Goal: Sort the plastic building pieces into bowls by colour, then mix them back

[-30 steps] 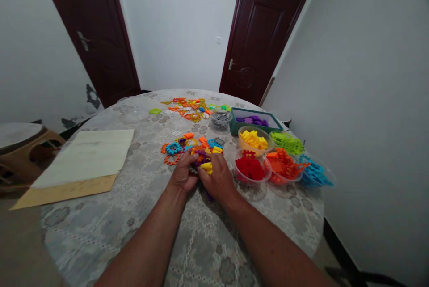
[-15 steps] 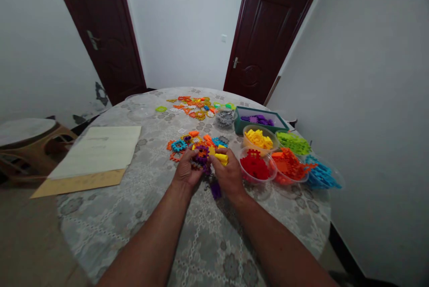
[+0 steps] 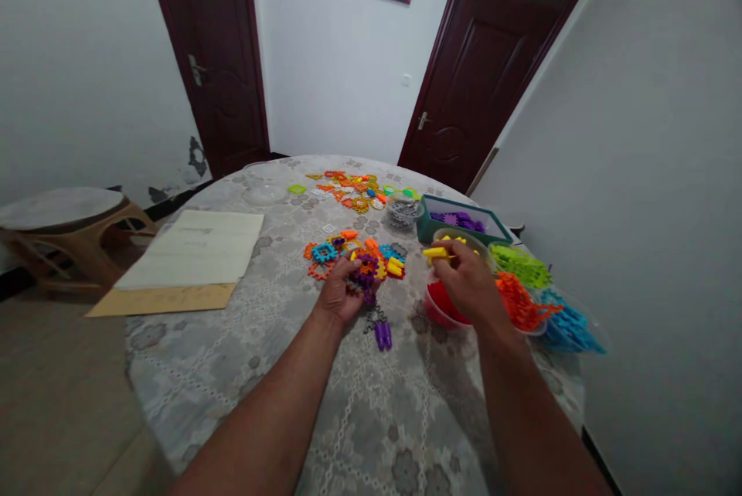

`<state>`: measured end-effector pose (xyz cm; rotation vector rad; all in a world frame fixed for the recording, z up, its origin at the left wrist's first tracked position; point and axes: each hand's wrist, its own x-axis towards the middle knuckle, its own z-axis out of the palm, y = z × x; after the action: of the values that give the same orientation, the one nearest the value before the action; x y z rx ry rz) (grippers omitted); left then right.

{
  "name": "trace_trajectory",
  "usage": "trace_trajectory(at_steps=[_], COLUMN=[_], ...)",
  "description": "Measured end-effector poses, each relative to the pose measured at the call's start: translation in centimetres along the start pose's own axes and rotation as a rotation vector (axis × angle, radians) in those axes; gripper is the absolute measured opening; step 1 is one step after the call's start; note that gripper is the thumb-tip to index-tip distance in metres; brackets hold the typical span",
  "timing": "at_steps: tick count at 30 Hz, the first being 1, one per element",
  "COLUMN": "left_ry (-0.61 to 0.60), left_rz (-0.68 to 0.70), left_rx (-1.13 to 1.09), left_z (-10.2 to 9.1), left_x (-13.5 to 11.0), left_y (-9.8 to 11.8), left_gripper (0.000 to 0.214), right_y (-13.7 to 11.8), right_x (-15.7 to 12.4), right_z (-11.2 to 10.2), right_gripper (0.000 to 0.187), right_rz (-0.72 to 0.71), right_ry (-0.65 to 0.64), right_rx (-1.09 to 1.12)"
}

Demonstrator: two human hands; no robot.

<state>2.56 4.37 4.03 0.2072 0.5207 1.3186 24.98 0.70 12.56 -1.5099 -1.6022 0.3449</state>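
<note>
My left hand (image 3: 339,291) is closed around a built-up cluster of purple and orange interlocking plastic pieces (image 3: 367,268), with yellow bits showing at its edge. Over the tubs at the right, my right hand (image 3: 467,283) pinches a yellow plastic building piece (image 3: 434,253). That hand partly covers the tub of yellow pieces (image 3: 481,242) and the tub of red pieces (image 3: 444,307). Beside the cluster are two yellow pegs (image 3: 396,267); whether they are joined to it, I cannot tell. A purple piece (image 3: 383,336) and a grey gear-like piece (image 3: 376,316) lie nearer me.
Tubs of green (image 3: 522,266), orange (image 3: 522,303) and blue pieces (image 3: 571,322) stand at the right. Behind are a green box (image 3: 426,229) of purple pieces and a bowl of grey pieces (image 3: 404,210). Loose pieces (image 3: 353,188) spread farther back. Paper sheets (image 3: 191,249) lie left.
My right hand has left the cluster and moved right to the tubs, where it pinches a yellow piece. My left hand keeps the cluster. The camera view has shifted.
</note>
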Motion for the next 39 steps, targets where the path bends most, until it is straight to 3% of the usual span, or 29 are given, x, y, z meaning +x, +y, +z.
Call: trace_trajectory(at_steps=[5,8,10,12,17,22,25,29,39], left_ry=[-0.008,-0.013,-0.015,-0.014,-0.053,-0.076,-0.078,-0.079,-0.105], left_rz=[-0.027,-0.030,-0.029,-0.025,-0.029,-0.019,-0.029,-0.028,-0.038], left_rx=[-0.023,-0.043,-0.056,-0.069,-0.091,-0.073,-0.054,-0.016,0.059], left_z=[0.1,0.3,0.5,0.7,0.7,0.9,1.0,0.8,0.2], left_x=[0.2,0.0,-0.2,-0.3,-0.5,-0.9,-1.0,-0.9,-0.3], left_y=[-0.1,0.0,0.1,0.2,0.3,0.5,0.5,0.4,0.2], left_gripper=[0.044,0.043,0.045,0.047,0.046,0.039,0.039,0.048,0.044], right_y=[4.5,5.8,5.1,3.1,-2.3,-2.4,-1.5,-0.9,-1.2], right_x=[4.9,6.1,5.3,3.3,-3.7,-6.8,-6.9,-6.9,-6.9], right_z=[-4.0,-4.6,-3.9,-2.5,3.3,7.7,8.8,9.1,8.0], right_gripper=[0.040,0.049,0.049,0.041,0.032,0.051,0.049,0.043,0.040], right_rz=[-0.113,-0.150,-0.176,-0.187,-0.109,0.001,0.110,0.200,0.198], right_ry=[0.269,0.370,0.395,0.324,-0.079,-0.207,-0.228,-0.148,-0.049], right_rx=[-0.426,-0.503,-0.474,-0.369,-0.027,0.168,0.315,0.480,0.503])
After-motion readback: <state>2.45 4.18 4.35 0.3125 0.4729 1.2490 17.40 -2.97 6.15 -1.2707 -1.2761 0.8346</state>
